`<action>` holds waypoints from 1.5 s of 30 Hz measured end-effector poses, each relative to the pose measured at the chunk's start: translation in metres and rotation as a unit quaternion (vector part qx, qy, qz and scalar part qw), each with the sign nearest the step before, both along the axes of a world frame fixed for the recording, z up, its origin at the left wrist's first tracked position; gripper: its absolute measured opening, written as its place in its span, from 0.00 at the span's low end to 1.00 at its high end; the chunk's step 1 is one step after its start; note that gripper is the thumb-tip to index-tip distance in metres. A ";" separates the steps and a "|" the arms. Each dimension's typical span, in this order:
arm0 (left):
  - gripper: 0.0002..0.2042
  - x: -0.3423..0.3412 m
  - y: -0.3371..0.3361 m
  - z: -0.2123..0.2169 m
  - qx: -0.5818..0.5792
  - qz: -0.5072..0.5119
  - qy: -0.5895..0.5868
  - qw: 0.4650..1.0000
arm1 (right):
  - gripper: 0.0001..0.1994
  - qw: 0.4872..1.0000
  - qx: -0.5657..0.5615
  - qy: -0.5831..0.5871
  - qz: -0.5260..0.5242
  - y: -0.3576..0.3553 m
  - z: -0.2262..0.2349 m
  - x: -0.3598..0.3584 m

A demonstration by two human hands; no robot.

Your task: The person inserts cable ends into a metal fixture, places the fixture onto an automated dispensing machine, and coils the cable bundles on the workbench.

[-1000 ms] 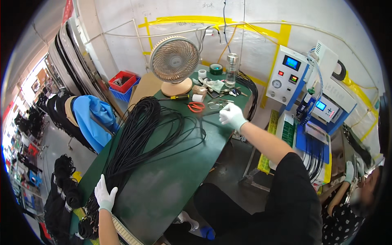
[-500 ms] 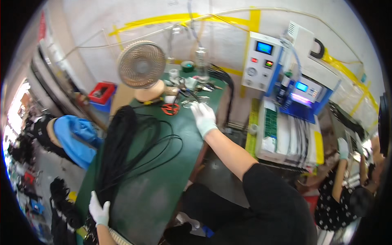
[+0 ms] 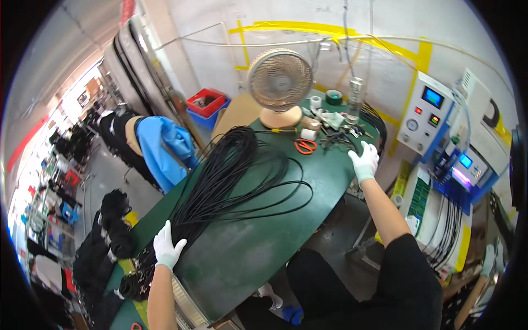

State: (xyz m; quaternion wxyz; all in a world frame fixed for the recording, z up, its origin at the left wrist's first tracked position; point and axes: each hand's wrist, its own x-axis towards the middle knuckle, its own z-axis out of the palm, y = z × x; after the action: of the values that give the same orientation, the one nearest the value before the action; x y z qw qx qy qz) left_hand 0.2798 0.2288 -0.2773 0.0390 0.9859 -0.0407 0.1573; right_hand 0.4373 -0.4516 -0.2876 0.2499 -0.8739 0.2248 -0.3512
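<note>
Cables (image 3: 217, 179), black and bundled, run down the green worktop (image 3: 242, 264) from just in front of the fan (image 3: 280, 82) toward the person, loose loops trailing to the right. From where I stand, the left hand (image 3: 169, 246), white-gloved, is at the bundle's near end, well in front of the fan, thumb wide of the fingers; I can't tell whether it grips any strands. The right hand (image 3: 365, 163), gloved too, is right of the fan and nearer the person, at the worktop's edge, fingers slightly apart; whether anything is in it I can't tell. Close before the fan lie a screwdriver (image 3: 283, 131) and a red-handled tool (image 3: 305, 147); right of it stands a bottle (image 3: 355, 104), and well beyond, a machine (image 3: 426, 115) with lit screens
</note>
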 end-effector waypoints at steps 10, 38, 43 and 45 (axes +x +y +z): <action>0.52 0.004 -0.016 0.018 0.022 0.030 0.047 0.998 | 0.14 0.823 -0.292 -0.111 0.475 0.166 -0.008 0.030; 0.28 -0.307 -0.060 0.026 -0.203 0.378 0.187 0.884 | 0.22 0.708 -0.227 -0.058 0.667 0.221 0.000 -0.123; 0.22 -0.299 -0.058 0.034 -0.277 0.379 0.257 0.845 | 0.21 0.717 -0.227 -0.051 0.657 0.217 -0.011 -0.120; 0.19 -0.297 -0.061 0.034 -0.255 0.377 0.261 0.851 | 0.20 0.721 -0.223 -0.052 0.654 0.216 -0.016 -0.118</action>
State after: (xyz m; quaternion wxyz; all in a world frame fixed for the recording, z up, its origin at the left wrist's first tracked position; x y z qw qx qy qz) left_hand -0.0169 0.1678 -0.2431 0.2359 0.8859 0.3872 -0.0979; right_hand 0.3195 -0.2359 -0.3036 0.2262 -0.8145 -0.5010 -0.1853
